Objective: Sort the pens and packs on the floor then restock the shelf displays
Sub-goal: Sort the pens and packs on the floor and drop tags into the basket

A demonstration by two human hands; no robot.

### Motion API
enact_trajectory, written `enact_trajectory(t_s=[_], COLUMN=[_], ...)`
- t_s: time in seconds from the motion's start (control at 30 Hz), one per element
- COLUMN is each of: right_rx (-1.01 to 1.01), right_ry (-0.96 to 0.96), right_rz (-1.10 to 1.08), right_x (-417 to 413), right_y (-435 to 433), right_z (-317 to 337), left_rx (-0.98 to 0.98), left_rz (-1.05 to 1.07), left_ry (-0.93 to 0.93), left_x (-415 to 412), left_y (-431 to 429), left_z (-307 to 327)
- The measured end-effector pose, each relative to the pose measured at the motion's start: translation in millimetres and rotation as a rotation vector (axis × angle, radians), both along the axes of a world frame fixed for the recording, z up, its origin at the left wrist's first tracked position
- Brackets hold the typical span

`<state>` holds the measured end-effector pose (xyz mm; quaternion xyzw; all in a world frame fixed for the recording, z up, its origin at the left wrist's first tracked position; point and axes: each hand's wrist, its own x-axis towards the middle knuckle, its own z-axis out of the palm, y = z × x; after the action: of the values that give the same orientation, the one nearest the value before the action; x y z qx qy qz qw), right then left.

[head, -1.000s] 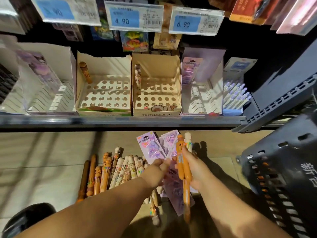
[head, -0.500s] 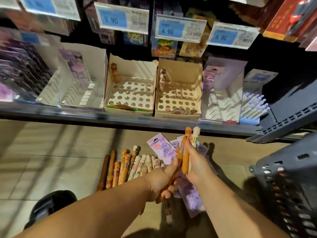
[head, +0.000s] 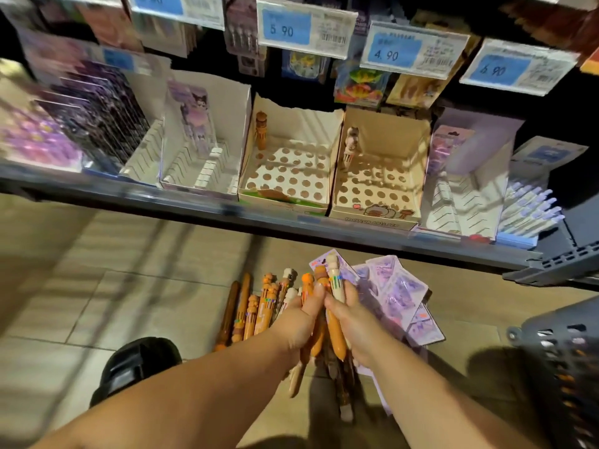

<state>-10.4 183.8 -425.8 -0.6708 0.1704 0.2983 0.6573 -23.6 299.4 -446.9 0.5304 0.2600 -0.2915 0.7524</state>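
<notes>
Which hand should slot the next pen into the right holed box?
Probably right: the right hand holds a cream-topped pen upright, nearest the right holed box; the left hand grips several pens.

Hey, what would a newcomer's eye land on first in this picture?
At centre, the left hand and right hand grip a bunch of pens above more pens and purple packs on the floor. Behind, two holed display boxes on the shelf each hold one upright pen.

Blue price tags (head: pixel 285 29) in row at top, two reading 5.90, 4.90. Dark basket (head: pixel 564 367) low right. Black shoe (head: pixel 136 367) low left.
</notes>
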Motion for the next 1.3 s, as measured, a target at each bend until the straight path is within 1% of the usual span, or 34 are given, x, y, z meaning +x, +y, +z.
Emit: enact_trajectory(t_s=[0.1, 0.17, 0.23, 0.33, 0.43, 0.57, 0.63, 0.67, 0.7, 0.8, 0.83, 0.93, 1.0, 1.1, 1.3], right_rx=[-0.088, -0.099, -0.074, -0.048, -0.013, 0.025, -0.010, -0.054, -0.103, -0.288, -0.357, -0.458, -0.512, -0.634, -0.770], right_ry=[-0.013, 0.010, 0.028, 0.046, 0.065, 0.103, 0.087, 0.080, 0.076, 0.068, 0.056, 0.045, 0.044, 0.033, -0.030], right_rz=[0.053, 0.066, 0.056, 0.044, 0.030, 0.015, 0.013, 0.027, 0.042, 0.104, 0.127, 0.112, 0.087, 0.108, 0.156], right_x=[1.4, 1.9, 2.1, 1.5, 1.7, 1.0, 0.3, -0.3, -0.5, -0.8, -1.2, -3.7, -5.6, -7.7, -7.5], right_y=[3.9, 5.9, 7.6, 8.0, 9.2, 8.1, 6.5, 6.2, 5.3, 0.6, -0.9, -6.1, -10.6, -16.0, -16.1], right_z=[-7.8, -9.0, -9.0, -12.1, -13.2, -17.6, -19.4, -19.6, -20.1, -26.0, -27.0, -31.8, -40.7, -53.0, -58.0], left_rx=[-0.003, -0.049, -0.127, -0.167, -0.166, -0.112, -0.050, 0.012, 0.106, 0.477, 0.552, 0.666, 0.723, 0.794, 1.009], left_rz=[0.035, 0.050, 0.107, 0.163, 0.184, 0.182, 0.194, 0.194, 0.181, 0.121, 0.119, 0.133, 0.106, 0.059, -0.130], left_ry=[0.037, 0.032, 0.045, 0.064, 0.068, 0.071, 0.072, 0.068, 0.060, 0.039, 0.046, 0.061, 0.072, 0.084, 0.052], left_x=[-1.6, -1.7, -0.5, 1.5, 3.1, 2.3, 0.5, 0.1, 0.3, -0.4, -1.5, -4.6, -5.1, -5.8, -6.9], left_y=[6.1, 8.8, 12.0, 15.2, 17.3, 18.8, 21.5, 24.2, 28.3, 47.0, 54.0, 70.1, 76.1, 78.0, 81.3], left_z=[-8.0, -9.4, -8.2, -6.6, -7.3, -4.7, -5.0, -6.7, -9.6, -20.0, -23.5, -29.4, -33.1, -36.4, -46.5])
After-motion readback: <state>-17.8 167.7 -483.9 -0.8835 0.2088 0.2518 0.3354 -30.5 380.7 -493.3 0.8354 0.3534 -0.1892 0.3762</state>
